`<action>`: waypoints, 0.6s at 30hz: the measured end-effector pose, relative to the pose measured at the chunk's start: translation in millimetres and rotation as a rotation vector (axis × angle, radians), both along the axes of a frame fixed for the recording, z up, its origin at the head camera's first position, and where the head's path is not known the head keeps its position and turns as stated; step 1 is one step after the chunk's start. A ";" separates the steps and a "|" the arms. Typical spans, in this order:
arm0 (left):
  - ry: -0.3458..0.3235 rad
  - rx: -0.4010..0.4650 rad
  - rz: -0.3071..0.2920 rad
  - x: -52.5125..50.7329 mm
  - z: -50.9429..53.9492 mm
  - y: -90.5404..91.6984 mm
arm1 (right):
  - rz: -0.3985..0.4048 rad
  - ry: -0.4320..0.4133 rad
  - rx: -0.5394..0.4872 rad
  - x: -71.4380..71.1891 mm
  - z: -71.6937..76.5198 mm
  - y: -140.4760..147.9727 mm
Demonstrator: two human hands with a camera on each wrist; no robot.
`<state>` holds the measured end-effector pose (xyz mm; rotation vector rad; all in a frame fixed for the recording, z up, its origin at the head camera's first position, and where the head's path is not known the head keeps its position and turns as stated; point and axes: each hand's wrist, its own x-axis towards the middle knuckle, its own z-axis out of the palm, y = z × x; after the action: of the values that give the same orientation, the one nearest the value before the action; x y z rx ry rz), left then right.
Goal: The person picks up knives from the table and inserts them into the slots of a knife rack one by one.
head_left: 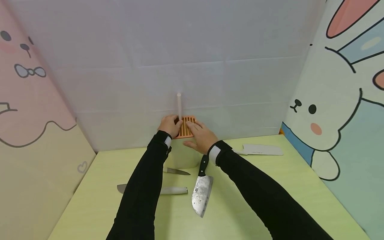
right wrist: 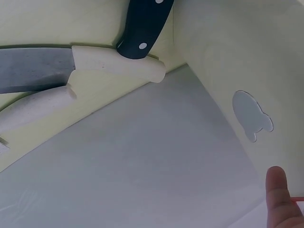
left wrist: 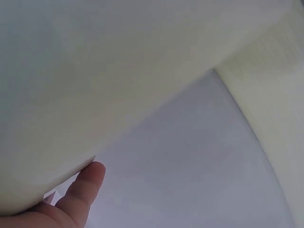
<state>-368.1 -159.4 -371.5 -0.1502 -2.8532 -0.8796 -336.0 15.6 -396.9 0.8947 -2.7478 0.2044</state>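
In the head view a pale knife block (head_left: 183,155) with an orange slotted top (head_left: 185,128) stands by the back wall, a pale handle (head_left: 179,105) rising from it. My left hand (head_left: 169,126) grips the block's upper left edge, thumb by the slots. My right hand (head_left: 204,137) rests on the top's right side, fingers extended and thumb against the front. The left wrist view catches a finger of my left hand (left wrist: 78,199) touching the block's wall (left wrist: 95,95). In the right wrist view a straight finger of my right hand (right wrist: 280,197) lies by the block's wall (right wrist: 213,52).
A black-handled cleaver (head_left: 202,195) lies before the block. To its left are a small knife (head_left: 178,171) and a pale-handled knife (head_left: 174,190), partly behind my left sleeve. A white cleaver (head_left: 262,149) lies to the right, near the back wall (head_left: 255,83).
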 end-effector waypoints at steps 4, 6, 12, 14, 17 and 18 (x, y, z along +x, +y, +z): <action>0.006 -0.017 0.013 -1.4 -2.0 0.4 | 0.009 -0.001 -0.001 1.1 0.7 1.1; 0.009 -0.022 0.012 -2.2 -3.0 -0.5 | 0.011 0.002 -0.002 1.5 1.1 0.7; 0.010 -0.013 0.029 -3.0 -3.7 -4.1 | 0.025 0.024 0.009 -0.8 1.1 -2.7; 0.017 -0.004 0.041 -2.6 -3.8 -5.0 | 0.028 0.030 0.008 -2.7 0.5 -4.0; 0.059 0.029 0.057 0.2 -4.8 -6.4 | 0.038 0.036 -0.009 -6.3 -2.5 -4.6; 0.083 0.037 0.057 1.9 -5.4 -6.8 | 0.040 0.024 -0.026 -7.2 -3.6 -4.3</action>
<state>-366.2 -166.2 -376.9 -0.0980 -2.7485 -0.8923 -343.2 11.2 -400.5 0.9391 -2.7007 0.2350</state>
